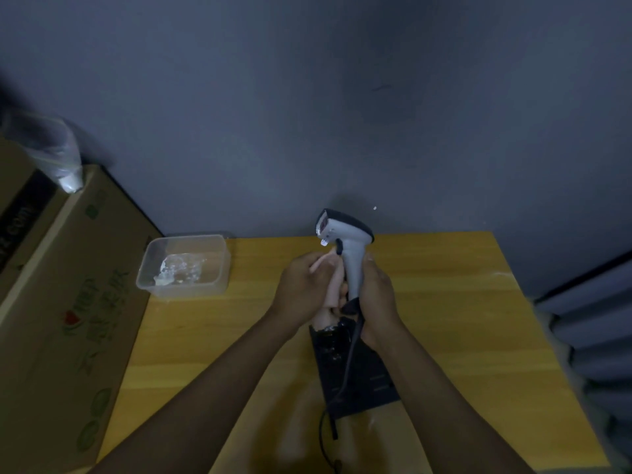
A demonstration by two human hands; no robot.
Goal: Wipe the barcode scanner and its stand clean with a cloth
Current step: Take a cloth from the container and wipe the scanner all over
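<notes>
A grey barcode scanner (345, 234) with a black top stands upright above the middle of the yellow table, head pointing left. My right hand (376, 289) grips its handle from the right side. My left hand (302, 289) presses a pale pink cloth (333, 285) against the left side of the handle. Below the hands a black stand base (355, 374) lies flat on the table, and the scanner's dark cable (349, 364) runs down across it toward the front edge.
A clear plastic tub (186, 265) with crumpled wet material inside sits at the table's back left corner. A large cardboard box (65, 302) stands left of the yellow table (478, 319). A grey wall rises behind; the table's right edge drops off.
</notes>
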